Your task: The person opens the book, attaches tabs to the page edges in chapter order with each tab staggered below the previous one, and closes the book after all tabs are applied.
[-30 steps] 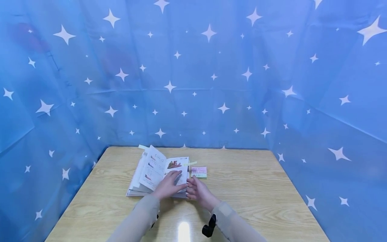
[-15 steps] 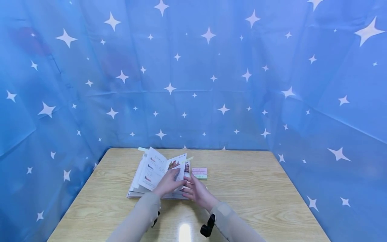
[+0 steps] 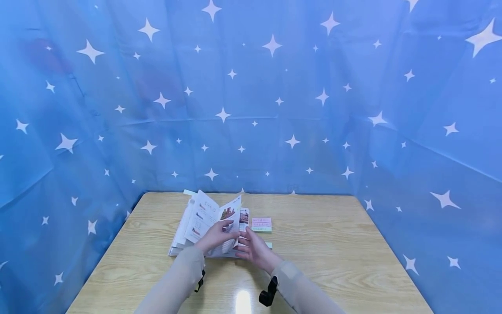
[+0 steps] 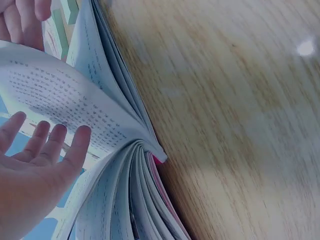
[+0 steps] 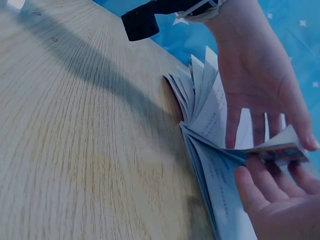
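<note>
An open book (image 3: 204,218) lies on the table, its right-hand leaf (image 4: 65,95) lifted and curving up from the spine. My left hand (image 3: 215,237) is over the printed face of this leaf, fingers extended and spread. In the right wrist view its thumb is right at the leaf's outer edge. On the other side, my right hand (image 3: 256,250) has its fingers against the raised leaf from beneath. Those fingers (image 5: 262,177) are only gently bent, and the leaf partly hides their tips. Another illustrated page (image 3: 244,216) shows under the lifted leaf.
Pink and green sticky notes (image 3: 261,224) lie just right of the book. A pale tab (image 3: 268,245) sticks out near my right hand, another (image 3: 189,192) at the book's top left. Black wrist cameras sit at both cuffs. A blue star-patterned curtain (image 3: 251,96) surrounds the wooden table (image 3: 333,253).
The right-hand leaf has risen off the pages below and tilted left, uncovering a picture beneath. My right hand has moved slightly left, its fingers going under the leaf's edge.
</note>
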A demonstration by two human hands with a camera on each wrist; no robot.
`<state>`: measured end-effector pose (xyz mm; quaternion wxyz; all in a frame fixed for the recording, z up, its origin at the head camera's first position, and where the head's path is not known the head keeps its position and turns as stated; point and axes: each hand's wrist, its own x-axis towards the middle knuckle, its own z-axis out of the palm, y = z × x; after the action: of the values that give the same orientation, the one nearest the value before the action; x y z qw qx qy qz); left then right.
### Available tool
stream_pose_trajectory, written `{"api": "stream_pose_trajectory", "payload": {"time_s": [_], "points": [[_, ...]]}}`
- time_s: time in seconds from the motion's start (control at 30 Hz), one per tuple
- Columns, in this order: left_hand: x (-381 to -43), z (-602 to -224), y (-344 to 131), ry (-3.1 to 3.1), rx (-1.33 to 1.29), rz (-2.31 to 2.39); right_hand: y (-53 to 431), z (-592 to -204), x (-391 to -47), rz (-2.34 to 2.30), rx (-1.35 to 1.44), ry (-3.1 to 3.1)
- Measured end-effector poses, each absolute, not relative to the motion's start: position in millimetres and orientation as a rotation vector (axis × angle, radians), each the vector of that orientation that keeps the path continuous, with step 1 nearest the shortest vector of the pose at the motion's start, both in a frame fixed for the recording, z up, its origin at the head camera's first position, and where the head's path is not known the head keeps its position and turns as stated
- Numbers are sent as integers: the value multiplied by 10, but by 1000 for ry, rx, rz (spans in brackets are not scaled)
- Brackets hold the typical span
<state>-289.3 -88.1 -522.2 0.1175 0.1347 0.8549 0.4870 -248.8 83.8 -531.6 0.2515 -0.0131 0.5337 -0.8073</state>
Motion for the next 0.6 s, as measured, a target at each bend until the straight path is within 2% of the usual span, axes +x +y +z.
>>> {"api": "stream_pose_trajectory", "payload": {"time_s": [0.3,0.43,0.6], "points": [[-2881,-5236,-908,2526,380,1423,864,-5385,-2469,-2194,95,1468],[-2892,-5245,-930,2619,444,1379,894,-5419,-2474,-2175,56,1454],[-2886,-5171,-939,3081,583,937,952,-5439,-2497,-2164,48,1507]]}}
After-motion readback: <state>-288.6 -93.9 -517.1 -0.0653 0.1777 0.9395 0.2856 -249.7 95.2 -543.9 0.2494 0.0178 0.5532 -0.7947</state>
